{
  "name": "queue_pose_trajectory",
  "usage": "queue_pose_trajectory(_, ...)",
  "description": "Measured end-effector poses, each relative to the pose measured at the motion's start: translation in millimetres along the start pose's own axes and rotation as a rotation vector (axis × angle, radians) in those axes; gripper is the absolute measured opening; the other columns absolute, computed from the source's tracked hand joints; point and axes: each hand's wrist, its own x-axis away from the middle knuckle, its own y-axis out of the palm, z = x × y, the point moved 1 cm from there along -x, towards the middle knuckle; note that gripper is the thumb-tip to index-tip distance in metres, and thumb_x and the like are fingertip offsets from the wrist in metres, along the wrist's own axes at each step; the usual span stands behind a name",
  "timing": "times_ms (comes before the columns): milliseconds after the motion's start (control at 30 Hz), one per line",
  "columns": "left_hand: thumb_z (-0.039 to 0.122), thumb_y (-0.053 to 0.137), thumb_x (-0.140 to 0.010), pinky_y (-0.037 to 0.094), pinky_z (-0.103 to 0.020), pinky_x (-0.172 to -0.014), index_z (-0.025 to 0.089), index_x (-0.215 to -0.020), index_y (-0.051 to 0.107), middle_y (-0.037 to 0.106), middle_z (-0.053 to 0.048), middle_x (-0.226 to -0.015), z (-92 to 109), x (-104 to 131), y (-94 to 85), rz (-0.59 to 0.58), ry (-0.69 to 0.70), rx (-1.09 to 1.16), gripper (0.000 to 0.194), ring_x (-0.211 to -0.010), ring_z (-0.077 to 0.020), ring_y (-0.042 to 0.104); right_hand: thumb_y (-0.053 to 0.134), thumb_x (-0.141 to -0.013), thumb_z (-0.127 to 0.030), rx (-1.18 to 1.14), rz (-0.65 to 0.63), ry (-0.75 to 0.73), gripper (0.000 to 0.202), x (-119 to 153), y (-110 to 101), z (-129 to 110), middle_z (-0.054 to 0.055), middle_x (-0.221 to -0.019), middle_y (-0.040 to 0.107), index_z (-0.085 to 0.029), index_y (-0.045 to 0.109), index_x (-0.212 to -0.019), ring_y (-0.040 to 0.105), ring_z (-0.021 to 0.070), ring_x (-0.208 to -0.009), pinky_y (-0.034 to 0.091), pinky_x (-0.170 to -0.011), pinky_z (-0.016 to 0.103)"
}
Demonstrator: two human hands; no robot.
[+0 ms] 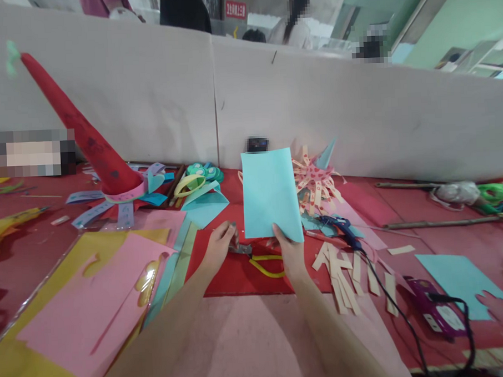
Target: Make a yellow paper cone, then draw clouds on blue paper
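My right hand [288,249] grips the lower edge of a light blue sheet of paper [270,193], thumb on the near face, and holds it upright above the table. To its left, my left hand [223,242] is closed with its fingertips drawn together, apart from the sheet; whatever is in them, if anything, is hidden. Below and between the hands lies a cutting tool with yellow handles [268,266] and dark jaws, on red paper [222,284]. I cannot tell whether it is scissors or pliers.
Pink sheets [94,306] lie left over yellow paper. A red cone [82,129] with paper strips stands back left, a pink fringed piece [317,174] back right. Right are pale strips [339,279], a blue glue gun [342,227] with its cord, and a purple box [434,308].
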Motion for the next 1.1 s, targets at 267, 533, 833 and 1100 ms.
queue_pose_trajectory(267, 0.05, 0.053, -0.072, 0.049, -0.026, -0.054, 0.017, -0.074, 0.05, 0.064, -0.001, -0.062, -1.3, 1.2, 7.5, -0.212, -0.112, -0.071, 0.033, -0.052, -0.0146, 0.06, 0.068, -0.06, -0.04, 0.039, 0.018, -0.018, 0.033, -0.1, -1.1, 11.6, 0.002, -0.06, 0.062, -0.013, 0.062, -0.078, 0.055, 0.015, -0.055, 0.043, -0.053, 0.025)
queue_pose_trajectory(533, 0.047, 0.055, -0.072, 0.052, -0.027, -0.057, 0.017, -0.07, 0.053, 0.066, -0.001, -0.062, -3.5, -1.0, 4.9, -0.157, -0.131, -0.094, 0.03, -0.056, -0.0161, 0.064, 0.066, -0.063, -0.044, 0.033, -0.093, 0.036, 0.031, 2.3, 1.9, 12.1, 0.001, -0.045, 0.057, -0.016, 0.056, -0.055, 0.05, 0.0125, -0.042, 0.04, -0.046, 0.025)
queue_pose_trajectory(833, 0.052, 0.054, -0.07, 0.053, -0.03, -0.058, 0.018, -0.069, 0.052, 0.067, -0.001, -0.061, 0.3, -2.0, 4.6, -0.154, -0.176, -0.079, 0.033, -0.056, -0.018, 0.064, 0.068, -0.061, -0.042, -0.093, -0.159, 0.147, 0.033, -3.1, 1.6, 12.7, -0.002, -0.037, 0.052, -0.016, 0.051, -0.052, 0.041, 0.009, -0.032, 0.029, -0.036, 0.023)
queue_pose_trajectory(1100, 0.053, 0.06, -0.064, 0.053, -0.029, -0.059, 0.018, -0.068, 0.053, 0.067, -0.001, -0.06, 1.3, -2.5, 3.6, -0.103, -0.205, -0.05, 0.036, -0.055, -0.0177, 0.064, 0.069, -0.062, -0.041, -0.085, -0.164, 0.147, 0.03, -3.4, 0.7, 10.7, -0.001, -0.039, 0.055, -0.015, 0.054, -0.055, 0.046, 0.0106, -0.035, 0.032, -0.037, 0.023)
